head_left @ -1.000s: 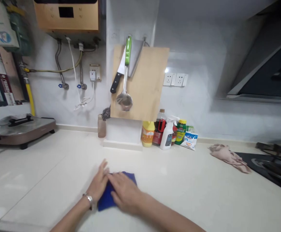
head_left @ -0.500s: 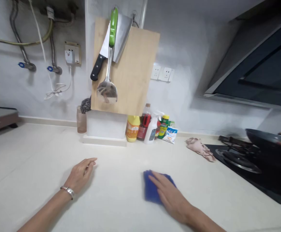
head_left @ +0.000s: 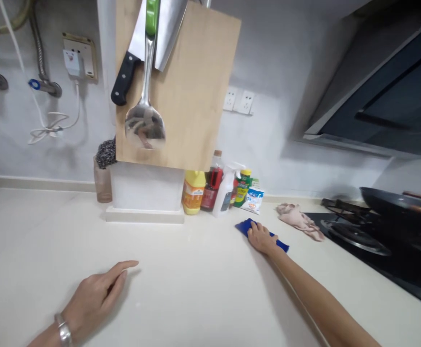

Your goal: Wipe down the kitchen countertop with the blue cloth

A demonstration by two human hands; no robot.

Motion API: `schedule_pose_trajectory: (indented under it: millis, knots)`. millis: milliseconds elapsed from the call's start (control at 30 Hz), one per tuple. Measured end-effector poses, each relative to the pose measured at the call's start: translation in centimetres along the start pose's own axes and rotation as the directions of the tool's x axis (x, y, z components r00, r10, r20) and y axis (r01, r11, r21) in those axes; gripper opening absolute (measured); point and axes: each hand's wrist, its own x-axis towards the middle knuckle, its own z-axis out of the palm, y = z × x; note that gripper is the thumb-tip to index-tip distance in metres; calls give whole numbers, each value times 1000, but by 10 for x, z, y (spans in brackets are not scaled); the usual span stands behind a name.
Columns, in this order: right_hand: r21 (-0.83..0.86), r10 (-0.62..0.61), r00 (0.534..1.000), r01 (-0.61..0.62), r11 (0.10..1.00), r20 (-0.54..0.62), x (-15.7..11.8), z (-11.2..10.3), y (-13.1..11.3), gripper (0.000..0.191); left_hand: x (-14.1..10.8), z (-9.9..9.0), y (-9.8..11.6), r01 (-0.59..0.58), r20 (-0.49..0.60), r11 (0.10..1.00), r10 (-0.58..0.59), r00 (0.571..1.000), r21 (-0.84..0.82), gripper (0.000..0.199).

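Note:
Reaching far over the pale countertop [head_left: 181, 289], my right hand [head_left: 261, 238] presses on a blue cloth [head_left: 244, 226], fingers bent over it. The cloth lies flat, its left corner and a strip on the right showing past the hand. My left hand [head_left: 96, 294], with a metal bracelet [head_left: 63, 330] at the wrist, hovers at or rests on the counter at the lower left. Its index finger and thumb stretch out; the other fingers are mostly hidden. It holds nothing.
Beyond the cloth stand a white spray bottle [head_left: 224, 193], a yellow bottle [head_left: 194, 193] and a small packet [head_left: 254, 200]. A pink rag [head_left: 299, 221] lies beside the black stove [head_left: 369, 260] with a wok [head_left: 394, 205]. A cutting board [head_left: 192, 86] with knives and a spatula [head_left: 145, 125] hangs at the back.
My right hand has pushed the blue cloth away from me and to the right, towards the bottles and pink rag. The view has shifted closer; my left hand appears lower and further left.

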Motion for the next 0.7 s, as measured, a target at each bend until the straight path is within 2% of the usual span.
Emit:
schedule_pose_trajectory:
  millis: [100,200,300,367,433,567,633,700]
  knots:
    - [2,-53,998,53,999,21,-12,7,-37,60,2,-7,7,-73,-10,995,74,997,69,41]
    - [-9,-215,975,216,976,55,-59,9,-85,59,3,-11,17,-128,-51,983,136,989,133,39]
    - [13,-424,903,424,905,70,-107,4,-141,59,3,-14,23,-127,-76,977,141,987,171,40]
    - [44,-498,864,496,867,74,-124,0,-182,60,4,-18,25,-111,-85,975,129,988,194,41]
    - [63,-509,857,506,860,75,-129,-4,-224,60,5,-24,24,-62,-76,973,81,994,224,42]
    - [65,-483,874,480,875,49,-135,-9,-299,60,8,-36,21,117,-3,953,-121,993,280,42]
    - [67,-508,860,505,860,41,-148,-10,-327,61,9,-40,19,183,30,939,-200,979,292,43]
    - [70,-569,821,566,822,42,-170,-11,-344,61,9,-43,16,231,39,930,-252,967,288,43]
